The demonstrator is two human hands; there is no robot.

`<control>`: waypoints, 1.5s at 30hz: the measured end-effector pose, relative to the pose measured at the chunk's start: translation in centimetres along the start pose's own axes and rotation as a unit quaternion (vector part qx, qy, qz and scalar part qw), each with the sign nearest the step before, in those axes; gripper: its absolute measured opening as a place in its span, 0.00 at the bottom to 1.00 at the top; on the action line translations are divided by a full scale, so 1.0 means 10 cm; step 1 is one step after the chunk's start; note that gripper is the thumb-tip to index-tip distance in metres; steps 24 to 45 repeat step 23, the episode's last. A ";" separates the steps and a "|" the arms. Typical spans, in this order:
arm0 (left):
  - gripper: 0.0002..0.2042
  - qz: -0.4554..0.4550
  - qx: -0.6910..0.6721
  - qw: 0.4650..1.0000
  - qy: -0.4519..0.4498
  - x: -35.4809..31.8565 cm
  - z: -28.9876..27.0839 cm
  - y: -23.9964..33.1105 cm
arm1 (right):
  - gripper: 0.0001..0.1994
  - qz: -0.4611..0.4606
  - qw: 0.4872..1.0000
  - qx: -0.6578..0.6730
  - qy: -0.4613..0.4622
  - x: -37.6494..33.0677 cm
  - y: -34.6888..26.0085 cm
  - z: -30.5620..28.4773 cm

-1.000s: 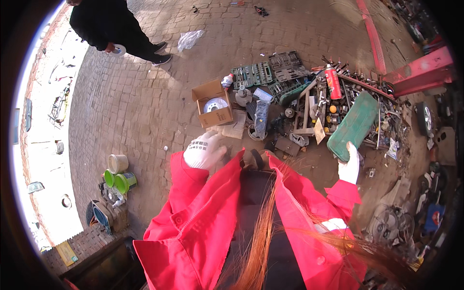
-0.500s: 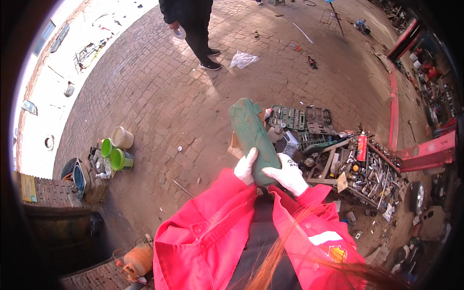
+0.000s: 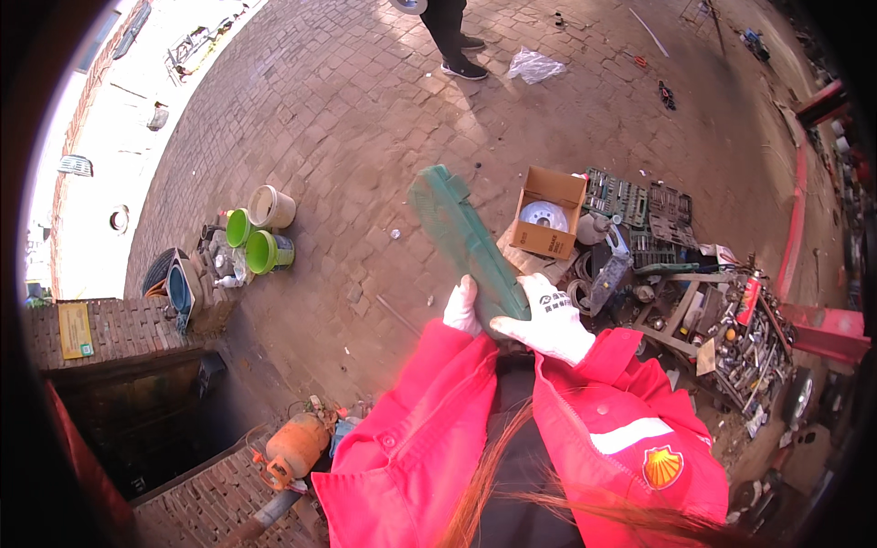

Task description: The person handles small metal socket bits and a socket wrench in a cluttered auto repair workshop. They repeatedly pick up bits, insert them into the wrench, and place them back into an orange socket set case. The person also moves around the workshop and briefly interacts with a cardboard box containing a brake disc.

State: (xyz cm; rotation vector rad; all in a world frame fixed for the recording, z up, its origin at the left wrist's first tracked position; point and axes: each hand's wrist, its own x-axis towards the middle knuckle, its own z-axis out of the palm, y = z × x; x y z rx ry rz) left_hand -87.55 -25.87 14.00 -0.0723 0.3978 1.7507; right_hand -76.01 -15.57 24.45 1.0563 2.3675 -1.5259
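Observation:
A long green plastic case (image 3: 470,242), dusty and closed, is held out in front of my body, tilted up toward the left. My left hand (image 3: 463,307), in a white glove, grips its lower left edge. On the lower right side my right hand (image 3: 545,321), also gloved in white, wraps the edge with the thumb lying across the top face. Most of the left fingers are hidden behind the case. Just right of the case, on the ground, stands an open cardboard box (image 3: 551,239) with a silver brake disc (image 3: 544,216) inside.
Open socket sets (image 3: 618,197) lie beyond the box. A wooden tray (image 3: 681,321) full of tools and a red spray can (image 3: 749,298) are at the right. Buckets (image 3: 271,208) stand left, above a dark pit (image 3: 155,411) and an orange gas cylinder (image 3: 298,445). A person (image 3: 448,36) stands ahead.
My view has turned left and down, so the surroundings sit further right. Both hands keep hold of the green case, which has swung left, showing the cardboard box it partly hid.

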 end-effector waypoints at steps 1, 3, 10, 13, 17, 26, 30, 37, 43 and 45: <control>0.31 -0.012 -0.013 1.000 0.014 0.05 0.00 0.07 | 0.35 0.005 1.000 0.001 -0.018 0.10 0.04 -0.05; 0.31 -0.001 -0.052 0.997 0.058 0.16 0.00 0.19 | 0.35 -0.081 0.988 0.127 -0.025 0.35 0.19 -0.14; 0.37 -0.081 0.230 0.965 0.099 1.02 -0.04 1.08 | 0.45 -0.144 0.793 0.591 -0.026 2.35 0.31 -0.42; 0.37 -0.160 0.219 0.949 0.161 1.32 0.05 1.31 | 0.43 -0.118 0.694 0.698 -0.129 2.95 0.25 -0.53; 0.34 -0.226 0.221 0.937 0.149 1.85 -0.02 1.70 | 0.35 -0.129 0.635 0.755 -0.105 3.50 0.23 -0.55; 0.41 -0.253 0.216 0.920 0.209 2.29 -0.11 2.07 | 0.28 -0.017 0.613 0.786 -0.077 4.18 0.24 -0.54; 0.41 -0.253 0.216 0.920 0.209 2.29 -0.11 2.07 | 0.28 -0.017 0.613 0.786 -0.077 4.18 0.24 -0.54; 0.41 -0.253 0.216 0.920 0.209 2.29 -0.11 2.07 | 0.28 -0.017 0.613 0.786 -0.077 4.18 0.24 -0.54; 0.41 -0.253 0.216 0.920 0.209 2.29 -0.11 2.07 | 0.28 -0.017 0.613 0.786 -0.077 4.18 0.24 -0.54; 0.41 -0.253 0.216 0.920 0.209 2.29 -0.11 2.07 | 0.28 -0.017 0.613 0.786 -0.077 4.18 0.24 -0.54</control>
